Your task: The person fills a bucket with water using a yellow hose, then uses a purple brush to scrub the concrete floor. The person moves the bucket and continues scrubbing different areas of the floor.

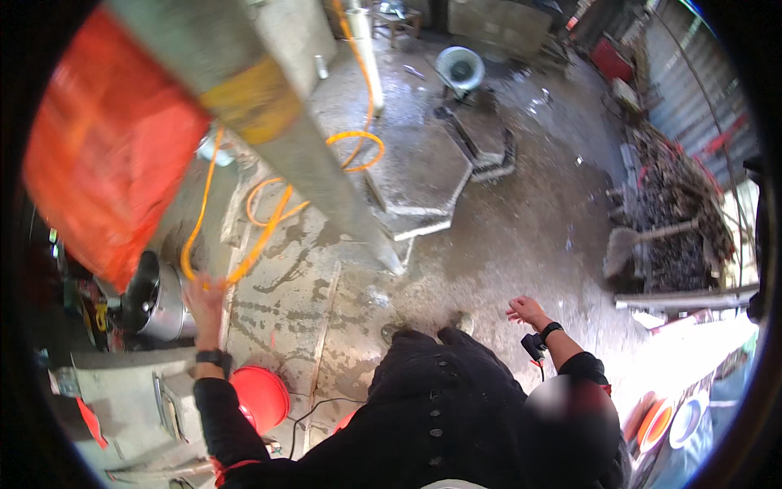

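Note:
My left hand (206, 304) is stretched out at the left, at the lower bend of a yellow-orange hose (263, 249). It is blurred, and whether the fingers close around the hose cannot be made out. The hose loops over the concrete floor and runs up beside a white pipe (366, 58). My right hand (524, 310) hangs over the wet floor at the right, fingers loosely curled, with nothing seen in it. Each wrist wears a dark band, and a small black device (533, 347) sits at the right one.
A post (317, 165) with a yellow band slants across the view beside a red sheet (116, 153). Raised concrete slabs (421, 165) lie ahead. A red bucket (261, 397) and a metal pot (168, 299) stand left; a broom (623, 247) lies right. A pale basin (460, 68) stands far ahead.

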A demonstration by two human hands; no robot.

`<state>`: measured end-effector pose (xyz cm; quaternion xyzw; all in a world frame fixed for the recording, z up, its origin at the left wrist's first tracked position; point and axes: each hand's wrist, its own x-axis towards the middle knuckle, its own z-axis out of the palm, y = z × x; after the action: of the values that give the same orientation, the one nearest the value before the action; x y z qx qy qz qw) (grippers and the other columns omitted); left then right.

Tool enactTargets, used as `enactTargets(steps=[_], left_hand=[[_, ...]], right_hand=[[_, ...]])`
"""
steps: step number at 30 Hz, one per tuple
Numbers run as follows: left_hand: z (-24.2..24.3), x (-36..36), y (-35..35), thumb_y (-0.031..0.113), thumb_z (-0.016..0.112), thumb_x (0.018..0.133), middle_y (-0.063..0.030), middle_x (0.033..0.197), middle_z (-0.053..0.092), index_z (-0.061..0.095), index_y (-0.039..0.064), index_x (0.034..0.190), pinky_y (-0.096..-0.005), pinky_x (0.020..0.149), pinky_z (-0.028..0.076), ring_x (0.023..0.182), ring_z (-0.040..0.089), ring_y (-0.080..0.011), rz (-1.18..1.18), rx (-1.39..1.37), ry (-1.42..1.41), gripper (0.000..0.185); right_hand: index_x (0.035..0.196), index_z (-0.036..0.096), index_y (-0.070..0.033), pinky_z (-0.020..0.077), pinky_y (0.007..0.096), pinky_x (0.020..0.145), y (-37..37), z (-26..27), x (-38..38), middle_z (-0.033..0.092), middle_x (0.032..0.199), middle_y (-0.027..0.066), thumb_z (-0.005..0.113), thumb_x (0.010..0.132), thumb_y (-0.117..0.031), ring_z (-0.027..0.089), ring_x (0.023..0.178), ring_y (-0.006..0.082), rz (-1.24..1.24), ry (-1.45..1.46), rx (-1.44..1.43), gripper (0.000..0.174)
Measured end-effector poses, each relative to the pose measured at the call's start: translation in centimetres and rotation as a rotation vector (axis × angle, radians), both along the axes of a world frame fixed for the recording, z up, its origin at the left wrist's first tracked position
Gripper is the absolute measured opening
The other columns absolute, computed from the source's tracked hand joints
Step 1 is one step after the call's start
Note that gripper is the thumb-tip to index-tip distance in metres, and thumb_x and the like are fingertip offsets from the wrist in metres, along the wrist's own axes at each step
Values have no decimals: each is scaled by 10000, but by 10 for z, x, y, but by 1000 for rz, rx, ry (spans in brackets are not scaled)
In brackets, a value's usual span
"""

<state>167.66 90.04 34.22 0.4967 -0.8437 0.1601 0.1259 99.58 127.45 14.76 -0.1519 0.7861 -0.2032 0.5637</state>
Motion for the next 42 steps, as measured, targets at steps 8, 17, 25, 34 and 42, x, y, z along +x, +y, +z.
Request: enactTargets(steps=[8, 17, 25, 34, 42], left_hand=[[-277, 70, 244, 370, 568, 819, -159, 735, 644, 655, 45, 680, -482, 579, 449, 705, 636, -344, 274, 897, -113, 364], [-286, -116, 204, 255, 639, 721, -135, 745, 649, 697, 101, 723, -440, 643, 494, 753, 644, -320, 40, 1221, 234, 166], [-256, -277, 109, 274, 707, 774, -109, 636, 597, 644, 30, 716, -370, 575, 454, 615, 595, -206, -219, 1373, 287, 259], [-279, -366, 108, 410, 634, 770, -165, 666, 631, 672, 35, 688, -434, 638, 459, 646, 607, -333, -219, 1421, 57, 386], [-297, -488, 127, 404, 633, 766, -158, 697, 653, 682, 62, 683, -414, 620, 481, 680, 623, -339, -24, 1351, -125, 356]], right_hand=[[929, 654, -15, 500, 290, 512, 193, -33, -48, 696, 802, 90, 522, 890, -244, 679, 639, 151, -219, 58, 40, 267], [1093, 651, -65, 497, 276, 542, 233, -26, -44, 695, 878, 59, 563, 915, -278, 673, 702, 136, -399, 74, 0, 291], [609, 553, -197, 450, 381, 506, 332, -75, 7, 614, 631, 6, 589, 727, -267, 657, 668, 233, 639, 803, -15, 142], [808, 704, -94, 488, 315, 515, 423, -89, 79, 695, 748, 38, 625, 831, -280, 647, 590, 155, -888, -124, 334, 204], [802, 706, -62, 423, 283, 455, 429, -98, -99, 655, 679, 20, 753, 735, -303, 566, 534, 129, -423, -57, 295, 255]])
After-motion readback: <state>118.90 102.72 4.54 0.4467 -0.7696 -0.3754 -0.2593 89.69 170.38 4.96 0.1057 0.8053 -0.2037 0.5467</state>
